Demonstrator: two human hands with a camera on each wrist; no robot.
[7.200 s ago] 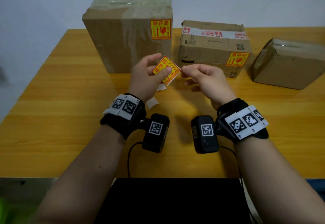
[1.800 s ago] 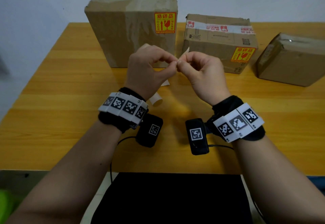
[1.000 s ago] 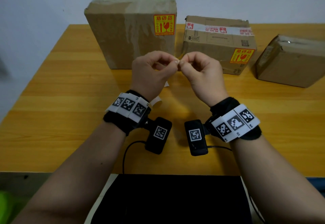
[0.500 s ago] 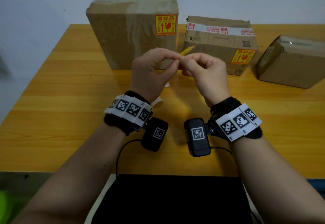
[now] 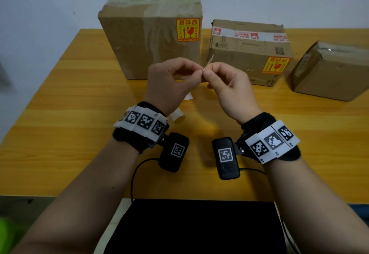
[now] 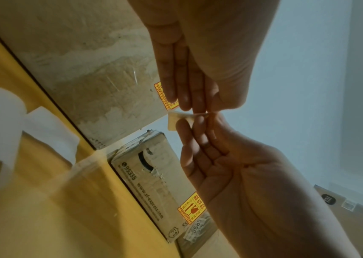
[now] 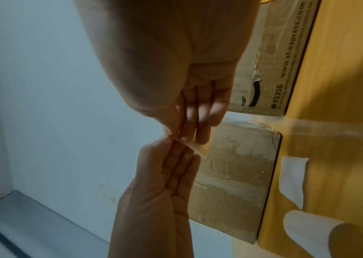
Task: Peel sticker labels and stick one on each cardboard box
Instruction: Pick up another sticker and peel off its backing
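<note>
I hold both hands up over the table, in front of the boxes. My left hand (image 5: 199, 72) and my right hand (image 5: 206, 72) meet fingertip to fingertip, and both pinch one small sticker label (image 5: 209, 62) seen edge-on. In the left wrist view the label (image 6: 174, 119) shows its pale underside between the fingers. The large cardboard box (image 5: 143, 38) carries a yellow-and-red sticker (image 5: 188, 29). The middle box (image 5: 239, 56) carries another (image 5: 276, 65). No sticker shows on the right box (image 5: 329, 74).
A curled white backing paper (image 5: 177, 117) and a flat white piece (image 5: 188, 96) lie on the yellow wooden table (image 5: 60, 114) under my left hand. A black surface (image 5: 189, 225) sits at the near table edge. The white wall stands behind the boxes.
Seven seconds ago the label faced me flat in my left fingers. It has since turned edge-on, and both hands have stayed together pinching and working it, shifting only slightly.
</note>
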